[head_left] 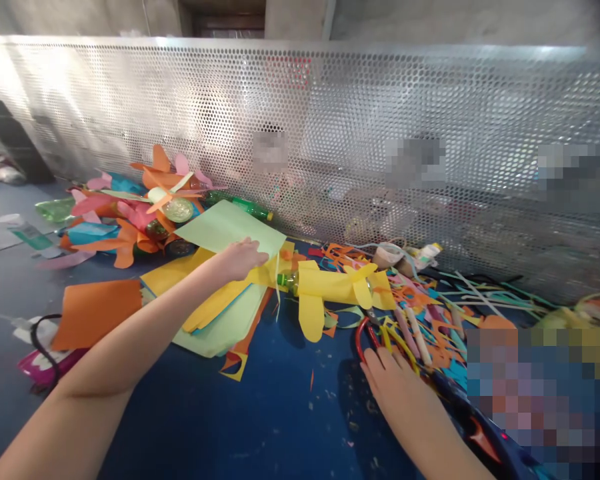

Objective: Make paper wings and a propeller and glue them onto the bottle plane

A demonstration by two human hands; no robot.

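Note:
My left hand (243, 259) is closed on the near edge of a light green paper sheet (230, 225), which slants above a pile of yellow paper (177, 273) and more green sheets (220, 333). With bent fingers, my right hand (397, 377) grips the red-handled scissors (361, 341) at their handles; its fingertips are partly hidden. Yellow handles (405, 343) of another tool lie beside them. Between my hands rests a bottle wrapped in yellow paper (330, 283), with wing and tail shapes and a green cap.
Orange, pink and blue paper-covered bottles (150, 207) are heaped at the left back. An orange paper piece (97, 310) lies nearer. Paper scraps (430, 313) and markers (415, 333) cover the right side. A perforated metal panel (330, 113) stands behind the blue surface (260, 420).

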